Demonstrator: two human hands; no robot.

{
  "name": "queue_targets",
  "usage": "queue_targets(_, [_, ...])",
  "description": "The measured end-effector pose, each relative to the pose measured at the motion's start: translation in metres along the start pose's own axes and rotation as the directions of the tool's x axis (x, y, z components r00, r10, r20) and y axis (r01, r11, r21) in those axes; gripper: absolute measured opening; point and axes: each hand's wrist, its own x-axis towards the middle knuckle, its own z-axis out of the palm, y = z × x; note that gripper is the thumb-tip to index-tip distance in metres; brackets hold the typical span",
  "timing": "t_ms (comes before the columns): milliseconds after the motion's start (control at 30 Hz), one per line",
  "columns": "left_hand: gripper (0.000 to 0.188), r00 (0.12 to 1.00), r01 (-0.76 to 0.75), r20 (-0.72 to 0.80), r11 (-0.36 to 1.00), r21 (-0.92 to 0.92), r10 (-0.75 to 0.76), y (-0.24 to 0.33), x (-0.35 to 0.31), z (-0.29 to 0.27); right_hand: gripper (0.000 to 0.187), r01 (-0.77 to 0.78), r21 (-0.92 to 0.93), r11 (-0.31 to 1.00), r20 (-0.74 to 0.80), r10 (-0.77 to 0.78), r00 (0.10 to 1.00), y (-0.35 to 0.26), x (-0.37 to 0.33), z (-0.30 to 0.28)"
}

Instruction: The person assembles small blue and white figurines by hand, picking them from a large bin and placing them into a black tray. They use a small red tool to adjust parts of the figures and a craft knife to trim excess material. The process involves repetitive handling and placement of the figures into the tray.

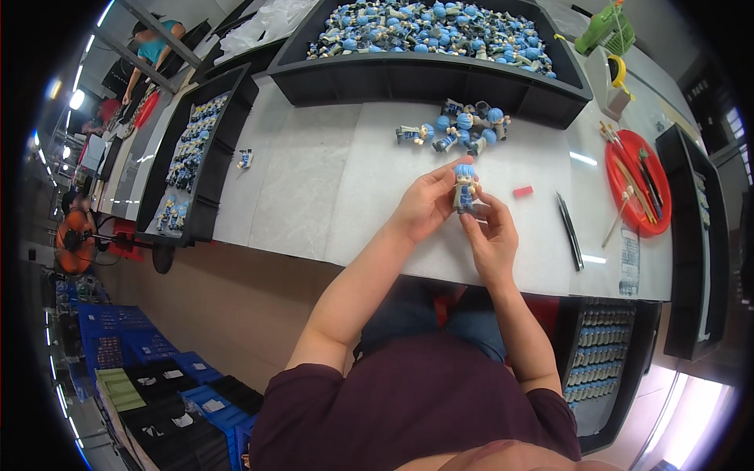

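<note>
And it's sky-blue hair on the held figurine (464,188), with cream and deep blue down the body! That same blue splashes right across the heaped figurines (432,35), speckled with navy and cream inside a black bin (440,81). The worktop (298,180) reads pale grey, and there's a pinkish-red block (523,191) glowing on it, then a black slim tool (569,231). What a red on that round tray (655,221)! A green fan (606,33), a yellow ring (618,72), both bright. Plain dark maroon for the shirt (408,392), and over on this side royal-blue crates (118,318), one lime-green crate (120,390), an orange fan (75,232).
</note>
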Motion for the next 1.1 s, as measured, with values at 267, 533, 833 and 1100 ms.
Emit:
queue_targets(267, [0.040, 1.000, -0.013, 0.001, 0.999, 0.041, 0.013, 0.0001, -0.0028, 0.0022, 0.035, -0.017, -0.066, 0.998, -0.011, 0.016, 1.000, 0.0005, -0.0042, -0.0007])
queue_targets(533, [0.039, 0.998, 0.008, -0.058, 0.991, 0.136, 0.000, 0.0021, -0.0038, 0.0029, 0.031, -0.020, -0.079, 0.997, -0.019, 0.019, 1.000, -0.0041, -0.0034, 0.0001])
queue_targets(833, [0.037, 0.995, 0.012, -0.098, 0.986, 0.169, 0.004, 0.0021, -0.0039, 0.0039, 0.031, -0.026, -0.081, 0.996, -0.038, 0.023, 0.999, 0.0000, -0.0042, -0.0004])
queue_targets(1100, [0.037, 0.996, 0.014, -0.090, 0.981, 0.194, 0.003, 0.0023, -0.0032, 0.0038, 0.029, -0.015, -0.069, 0.998, -0.057, 0.011, 0.998, -0.0017, -0.0046, -0.0017])
